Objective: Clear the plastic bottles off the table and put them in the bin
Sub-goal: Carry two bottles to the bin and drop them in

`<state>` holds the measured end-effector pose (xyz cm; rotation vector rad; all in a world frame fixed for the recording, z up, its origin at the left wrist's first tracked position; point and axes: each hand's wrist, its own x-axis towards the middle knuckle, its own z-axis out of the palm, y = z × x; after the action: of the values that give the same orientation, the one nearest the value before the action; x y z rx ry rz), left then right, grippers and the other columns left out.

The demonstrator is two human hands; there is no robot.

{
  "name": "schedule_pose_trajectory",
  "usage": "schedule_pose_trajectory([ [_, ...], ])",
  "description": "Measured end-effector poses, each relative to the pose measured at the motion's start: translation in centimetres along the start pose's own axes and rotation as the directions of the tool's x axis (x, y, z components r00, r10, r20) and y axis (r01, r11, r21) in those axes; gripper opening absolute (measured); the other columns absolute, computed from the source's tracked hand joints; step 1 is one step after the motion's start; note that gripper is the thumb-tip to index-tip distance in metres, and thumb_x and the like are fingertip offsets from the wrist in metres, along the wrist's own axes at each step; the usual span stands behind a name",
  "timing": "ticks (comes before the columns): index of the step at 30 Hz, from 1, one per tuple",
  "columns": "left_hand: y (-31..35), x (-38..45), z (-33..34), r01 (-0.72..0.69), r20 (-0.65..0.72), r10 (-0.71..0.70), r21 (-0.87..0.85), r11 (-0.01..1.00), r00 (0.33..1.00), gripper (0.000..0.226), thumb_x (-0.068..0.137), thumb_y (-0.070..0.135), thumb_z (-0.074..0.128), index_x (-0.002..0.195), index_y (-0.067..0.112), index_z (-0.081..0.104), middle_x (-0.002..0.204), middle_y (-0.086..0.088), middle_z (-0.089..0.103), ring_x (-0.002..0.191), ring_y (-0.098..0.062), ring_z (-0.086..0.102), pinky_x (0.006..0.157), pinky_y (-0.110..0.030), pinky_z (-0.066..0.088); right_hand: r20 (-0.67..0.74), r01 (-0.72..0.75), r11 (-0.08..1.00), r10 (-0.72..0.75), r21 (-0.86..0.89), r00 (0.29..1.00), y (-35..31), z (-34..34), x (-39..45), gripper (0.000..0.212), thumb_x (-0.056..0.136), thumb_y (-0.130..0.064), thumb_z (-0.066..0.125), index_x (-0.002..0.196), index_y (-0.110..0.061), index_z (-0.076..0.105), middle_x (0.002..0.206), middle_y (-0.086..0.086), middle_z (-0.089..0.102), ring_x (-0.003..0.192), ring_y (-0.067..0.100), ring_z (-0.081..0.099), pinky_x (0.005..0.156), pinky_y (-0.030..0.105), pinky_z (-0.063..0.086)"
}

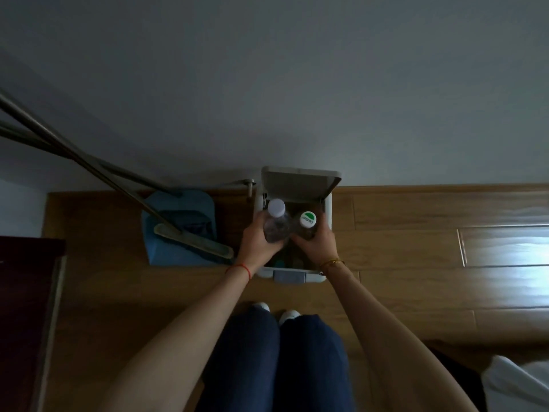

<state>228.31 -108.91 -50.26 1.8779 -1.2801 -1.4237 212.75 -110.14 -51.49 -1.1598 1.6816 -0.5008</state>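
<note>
A: Okay, quick one. Which step is this?

B: Drop-off, I'd say. Both hands are over the small white plastic bin with the raised flip lid (297, 276), which stands on the wooden floor against the wall. No table in view, so I can't say what's left on it.

A: Grips?

B: Left hand (258, 245) is wrapped round the clear plastic bottle with the white cap (277, 223), fingers curled on its lower body, cap up. Right hand (315, 243) is closed round the darker plastic bottle with the green-and-white cap (306, 224), also upright. Both bottles are held side by side above the bin's mouth, near touching. I can't tell if they do.

A: Anything in the bin already?

B: Dark inside. Something teal-ish shows low between the wrists, too dim to name.

A: Next move calls for?

B: My read: lower or just let go, both hands opening so the bottles fall inside. The opening looks narrow for two at once, so one after the other may go cleaner. Lid is already up, nothing to open.

A: Clutter nearby?

B: Blue plastic dustpan (181, 227) and a long-handled broom (193, 243) just left of the bin, not in the way.
</note>
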Motion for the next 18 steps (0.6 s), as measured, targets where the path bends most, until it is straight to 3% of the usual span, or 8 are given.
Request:
schedule_pose_trajectory([
  [3, -0.5, 0.0, 0.2, -0.033, -0.017, 0.034, 0.011, 0.999, 0.999, 0.071, 0.073, 0.02, 0.08, 0.135, 0.021, 0.045, 0.131, 0.004, 0.057, 0.117, -0.002, 0.049, 0.085, -0.005, 0.038, 0.001, -0.004, 1.0, 0.004, -0.022, 1.0, 0.1, 0.1, 0.0, 0.086, 0.07, -0.029, 0.079, 0.141, -0.016, 0.032, 0.132, 0.007, 0.057, 0.122, 0.023, 0.055, 0.101, 0.04, 0.047],
  [7, 0.6, -1.7, -0.9, -0.049, -0.033, 0.049, 0.017, 0.999, 0.998, 0.075, 0.072, 0.023, 0.08, 0.138, 0.026, 0.043, 0.133, 0.005, 0.058, 0.127, -0.01, 0.052, 0.102, -0.028, 0.046, 0.004, -0.002, 0.998, 0.002, -0.055, 1.0, -1.6, -1.2, -2.2, 0.092, 0.07, -0.03, 0.079, 0.145, -0.015, 0.028, 0.135, 0.009, 0.055, 0.123, 0.025, 0.054, 0.101, 0.042, 0.046],
  [12, 3.4, -4.6, -3.7, 0.024, 0.017, -0.025, 0.056, 0.998, 1.0, 0.089, 0.078, 0.015, 0.075, 0.151, 0.028, 0.026, 0.15, 0.0, 0.042, 0.137, -0.016, 0.04, 0.111, -0.041, 0.039, 0.016, -0.025, 0.994, 0.027, -0.105, 1.0, -4.2, -3.8, -5.8, 0.079, 0.076, -0.021, 0.076, 0.142, -0.013, 0.034, 0.137, 0.01, 0.05, 0.123, 0.024, 0.051, 0.092, 0.025, 0.04],
  [15, 5.1, -6.8, -5.5, 0.04, 0.044, -0.046, 0.138, 0.99, 0.998, 0.071, 0.079, 0.016, 0.073, 0.143, 0.023, 0.042, 0.146, -0.002, 0.047, 0.135, -0.019, 0.045, 0.107, -0.036, 0.043, 0.012, -0.033, 0.979, 0.036, -0.199, 0.999, -5.9, -5.6, -8.5, 0.058, 0.082, -0.021, 0.069, 0.135, -0.014, 0.046, 0.134, 0.01, 0.052, 0.122, 0.025, 0.05, 0.09, 0.025, 0.038],
  [18, 8.4, -10.7, -7.5, 0.025, 0.058, -0.037, 0.198, 0.98, 0.998, 0.042, 0.084, 0.017, 0.069, 0.125, 0.016, 0.059, 0.125, -0.004, 0.064, 0.114, -0.016, 0.061, 0.096, -0.032, 0.053, 0.02, -0.007, 0.961, 0.013, -0.277, 1.0, -8.5, -8.1, -12.6, 0.037, 0.087, -0.025, 0.062, 0.123, -0.017, 0.058, 0.124, 0.007, 0.062, 0.118, 0.024, 0.054, 0.092, 0.026, 0.038],
])
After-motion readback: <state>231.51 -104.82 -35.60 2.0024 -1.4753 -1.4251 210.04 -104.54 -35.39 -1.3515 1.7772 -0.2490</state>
